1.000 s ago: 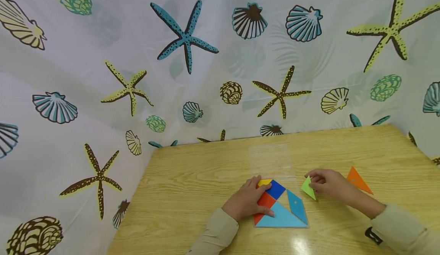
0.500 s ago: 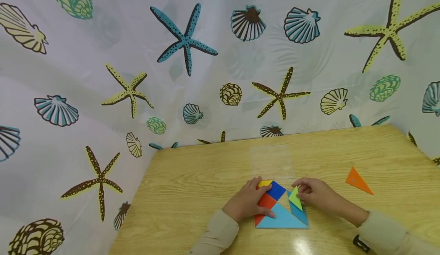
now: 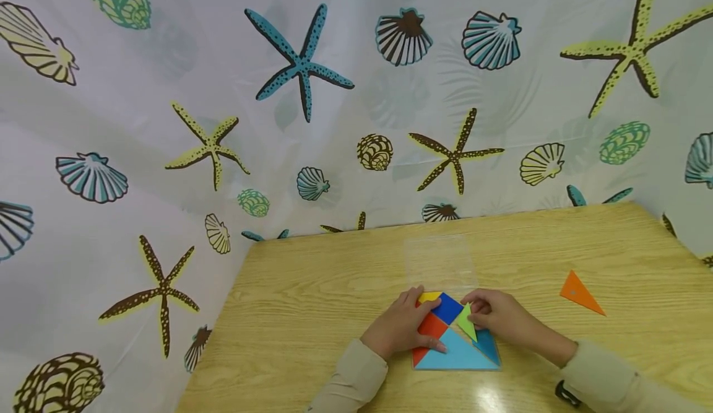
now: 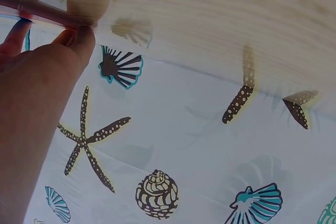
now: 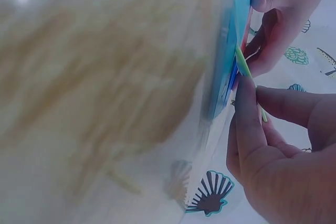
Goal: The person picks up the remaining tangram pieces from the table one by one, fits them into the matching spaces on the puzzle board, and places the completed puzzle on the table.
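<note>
My right hand (image 3: 501, 317) pinches a green triangular tangram piece (image 3: 466, 322) between thumb and fingers. It is tilted over the gap between the blue square (image 3: 447, 309) and the blue parallelogram (image 3: 487, 346), partly covering the latter. In the right wrist view the green piece (image 5: 243, 62) shows edge-on. My left hand (image 3: 392, 326) rests on the tangram's left side, its thumb on the large light blue triangle (image 3: 462, 356) and a finger by the blue square. Under that hand, a red piece (image 3: 433, 326) and a yellow piece (image 3: 429, 296) are partly hidden.
An orange triangle (image 3: 580, 293) lies on the wooden table (image 3: 312, 314) to the right. A clear plastic sheet or lid (image 3: 440, 261) lies behind the tangram. A cloth (image 3: 334, 122) printed with shells and starfish hangs beyond the table.
My right hand has carried the green triangle leftward from the table beside the tangram, across the blue parallelogram, to the gap near the blue square. The left hand has stayed in place.
</note>
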The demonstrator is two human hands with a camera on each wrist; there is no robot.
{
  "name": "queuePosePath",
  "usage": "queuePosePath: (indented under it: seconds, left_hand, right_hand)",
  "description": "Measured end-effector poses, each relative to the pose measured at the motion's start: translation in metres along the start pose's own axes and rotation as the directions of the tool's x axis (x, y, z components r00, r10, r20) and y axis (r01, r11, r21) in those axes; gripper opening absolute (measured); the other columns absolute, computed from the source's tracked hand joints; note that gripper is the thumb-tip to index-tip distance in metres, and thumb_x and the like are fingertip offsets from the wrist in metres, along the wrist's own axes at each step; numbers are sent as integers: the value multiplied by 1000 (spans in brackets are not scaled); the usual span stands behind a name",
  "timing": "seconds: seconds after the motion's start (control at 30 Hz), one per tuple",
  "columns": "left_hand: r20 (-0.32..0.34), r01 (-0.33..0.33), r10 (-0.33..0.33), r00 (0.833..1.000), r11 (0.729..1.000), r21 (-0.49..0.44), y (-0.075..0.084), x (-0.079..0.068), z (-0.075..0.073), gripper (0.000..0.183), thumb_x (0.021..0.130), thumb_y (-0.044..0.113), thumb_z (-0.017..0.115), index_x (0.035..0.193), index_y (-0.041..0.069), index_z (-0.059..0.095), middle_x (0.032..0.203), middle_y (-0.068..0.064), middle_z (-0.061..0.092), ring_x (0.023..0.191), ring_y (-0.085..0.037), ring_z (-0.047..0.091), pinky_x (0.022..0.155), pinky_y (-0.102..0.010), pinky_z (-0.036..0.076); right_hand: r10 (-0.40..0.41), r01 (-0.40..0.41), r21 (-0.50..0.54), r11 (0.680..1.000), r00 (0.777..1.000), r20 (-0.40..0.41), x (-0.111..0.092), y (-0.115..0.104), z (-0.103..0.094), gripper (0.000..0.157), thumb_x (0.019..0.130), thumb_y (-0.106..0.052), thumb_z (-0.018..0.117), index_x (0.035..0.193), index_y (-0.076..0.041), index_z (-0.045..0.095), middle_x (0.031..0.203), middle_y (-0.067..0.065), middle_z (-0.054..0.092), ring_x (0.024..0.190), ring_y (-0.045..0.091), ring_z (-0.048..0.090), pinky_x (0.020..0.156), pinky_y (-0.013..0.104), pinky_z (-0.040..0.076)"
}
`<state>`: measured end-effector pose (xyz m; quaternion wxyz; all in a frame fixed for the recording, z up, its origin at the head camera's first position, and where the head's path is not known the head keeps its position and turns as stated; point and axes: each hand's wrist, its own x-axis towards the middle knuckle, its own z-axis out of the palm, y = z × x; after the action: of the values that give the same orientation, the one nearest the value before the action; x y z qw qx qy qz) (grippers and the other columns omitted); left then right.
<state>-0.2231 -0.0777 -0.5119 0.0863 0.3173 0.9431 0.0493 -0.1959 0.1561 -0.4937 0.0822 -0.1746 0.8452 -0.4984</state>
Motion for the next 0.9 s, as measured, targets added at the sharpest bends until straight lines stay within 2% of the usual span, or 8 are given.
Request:
queuePosePath:
  seconds: [0.4, 0.63, 0.9]
  left_hand:
    - [-12, -11, 11, 1000, 1000, 14, -1, 3, 4, 90, 67, 79, 43, 144, 34, 33, 150, -3, 21, 135, -22, 24, 102, -36, 36]
    - [-10, -12, 12, 1000, 1000, 3, -1, 2, 4, 90, 67, 79, 43, 144, 35, 33, 150, -3, 21, 136, -22, 23, 103, -36, 35]
    - [-20, -25, 25, 999, 1000, 14, -2, 2, 4, 90, 67, 79, 42, 144, 34, 33, 150, -4, 21, 135, -22, 24, 103, -36, 35]
  right_hand:
    - [-11, 11, -44, 999, 1000, -2, 3, -5, 9, 27, 85, 2, 62, 110, 10, 59, 82, 5, 57, 67, 13, 58, 58, 23, 51]
    - [-9, 6, -142, 990, 1000, -22, 5, -8, 11, 27, 83, 1, 65, 109, 8, 61, 83, 3, 57, 74, 14, 55, 62, 24, 50]
    - [21, -20, -282, 959, 1000, 1, 5, -6, 11, 38, 79, -7, 73, 112, 8, 61, 83, 1, 53, 74, 13, 48, 64, 25, 45]
